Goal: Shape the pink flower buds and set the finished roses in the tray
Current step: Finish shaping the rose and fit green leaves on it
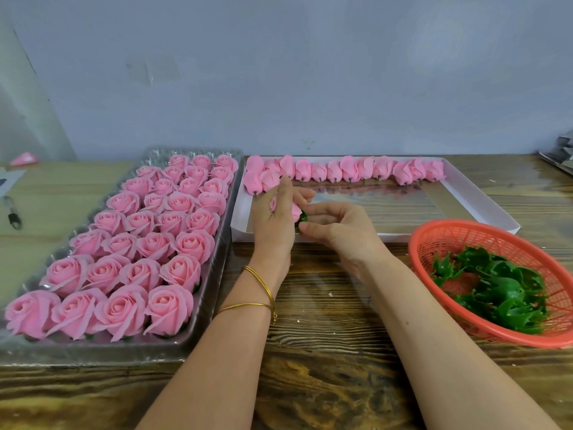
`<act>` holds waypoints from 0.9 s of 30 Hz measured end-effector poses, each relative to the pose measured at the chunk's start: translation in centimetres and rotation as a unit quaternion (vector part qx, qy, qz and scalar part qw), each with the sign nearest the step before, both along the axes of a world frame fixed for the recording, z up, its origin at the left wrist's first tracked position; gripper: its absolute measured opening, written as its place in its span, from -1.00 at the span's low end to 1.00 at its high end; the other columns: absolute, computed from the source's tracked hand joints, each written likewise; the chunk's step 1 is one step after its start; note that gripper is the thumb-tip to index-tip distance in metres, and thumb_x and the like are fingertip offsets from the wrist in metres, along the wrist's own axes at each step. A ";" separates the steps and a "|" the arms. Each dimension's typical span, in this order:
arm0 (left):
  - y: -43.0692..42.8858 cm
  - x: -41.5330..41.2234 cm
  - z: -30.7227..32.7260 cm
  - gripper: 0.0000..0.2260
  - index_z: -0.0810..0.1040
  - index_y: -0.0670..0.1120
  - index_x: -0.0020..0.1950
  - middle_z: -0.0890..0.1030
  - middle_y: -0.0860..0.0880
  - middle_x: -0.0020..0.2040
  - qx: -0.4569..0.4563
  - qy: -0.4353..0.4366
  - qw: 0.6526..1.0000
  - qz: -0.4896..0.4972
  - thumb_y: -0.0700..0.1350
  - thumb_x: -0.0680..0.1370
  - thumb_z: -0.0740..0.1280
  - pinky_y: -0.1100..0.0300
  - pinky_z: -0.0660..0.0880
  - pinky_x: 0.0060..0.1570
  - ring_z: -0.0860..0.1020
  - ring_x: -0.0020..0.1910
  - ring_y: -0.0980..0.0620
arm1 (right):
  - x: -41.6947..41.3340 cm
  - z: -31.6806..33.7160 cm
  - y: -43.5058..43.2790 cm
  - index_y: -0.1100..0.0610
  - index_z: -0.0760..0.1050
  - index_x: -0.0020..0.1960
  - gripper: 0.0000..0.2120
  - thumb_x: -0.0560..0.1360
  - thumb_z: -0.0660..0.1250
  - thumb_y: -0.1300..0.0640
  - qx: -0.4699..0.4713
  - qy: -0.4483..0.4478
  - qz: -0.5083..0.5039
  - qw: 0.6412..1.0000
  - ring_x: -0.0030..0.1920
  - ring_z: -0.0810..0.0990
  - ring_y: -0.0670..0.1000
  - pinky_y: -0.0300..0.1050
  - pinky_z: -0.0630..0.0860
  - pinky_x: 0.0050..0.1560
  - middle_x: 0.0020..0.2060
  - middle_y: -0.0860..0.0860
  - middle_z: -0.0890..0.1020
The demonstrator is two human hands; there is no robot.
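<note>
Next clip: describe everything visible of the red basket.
The red basket is a round, shallow bowl of lattice plastic with a solid rim, cut off at the right edge. It sits upright on the wooden table, near the white tray's right corner. Green calyx pieces lie heaped inside. The right hand is apart from it.

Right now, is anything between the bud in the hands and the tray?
Nothing visible. The left hand and right hand hold the bud just right of the tray. Its free cells lie at the far end, behind the roses.
</note>
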State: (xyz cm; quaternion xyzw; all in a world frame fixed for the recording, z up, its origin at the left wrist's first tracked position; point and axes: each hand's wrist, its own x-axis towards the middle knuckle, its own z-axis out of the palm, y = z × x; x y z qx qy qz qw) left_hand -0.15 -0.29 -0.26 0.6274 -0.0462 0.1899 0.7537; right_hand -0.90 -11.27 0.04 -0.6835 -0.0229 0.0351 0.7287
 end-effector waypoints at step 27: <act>0.2 -0.4 0.5 -0.63 0.66 -0.10 -0.19 0.69 -0.09 -0.15 -0.041 0.029 0.999 -0.023 0.02 0.65 0.18 0.17 0.54 -0.02 0.65 -0.06 -0.02 | -0.2 0.6 0.0 0.28 0.58 -0.02 -0.78 0.56 0.20 0.47 0.133 0.036 0.065 0.988 -0.19 0.71 -0.01 -0.24 0.64 -0.12 -0.23 0.08 0.71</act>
